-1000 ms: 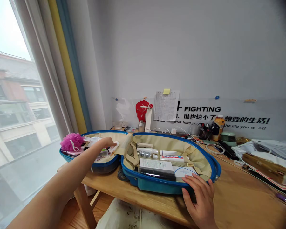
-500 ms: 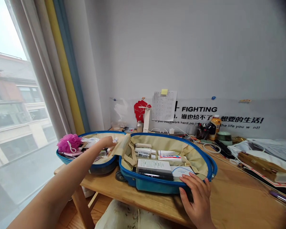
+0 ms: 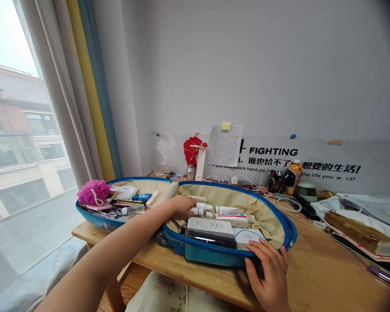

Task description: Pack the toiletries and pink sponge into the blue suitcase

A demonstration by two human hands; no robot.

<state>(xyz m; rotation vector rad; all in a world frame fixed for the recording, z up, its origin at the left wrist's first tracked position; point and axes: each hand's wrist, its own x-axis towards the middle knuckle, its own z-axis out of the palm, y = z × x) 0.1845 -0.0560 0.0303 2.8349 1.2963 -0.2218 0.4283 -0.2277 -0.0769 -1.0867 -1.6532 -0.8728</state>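
Note:
A small blue suitcase [image 3: 211,255] lies open on a wooden table [image 3: 325,273]. Its right half holds white bottles, a toothpaste tube [image 3: 230,215], a white box [image 3: 211,225] and a black case. My left hand [image 3: 181,206] reaches into this half, its fingers curled around a small white bottle [image 3: 199,209]. My right hand [image 3: 269,274] rests fingers-spread on the suitcase's near rim beside a white pouch [image 3: 248,234]. The left half [image 3: 94,216] carries a pink bath pouf [image 3: 93,193] and several small toiletries.
A window and curtains stand at the left. Along the wall behind the suitcase are a paper sheet, a juice bottle [image 3: 290,176], a green jar and cables. Bags and papers [image 3: 360,221] crowd the table's right side.
My left hand left the suitcase's left half and moved right into the right half, closing on a small white bottle. A small tube stays in the left half. My right hand stayed put.

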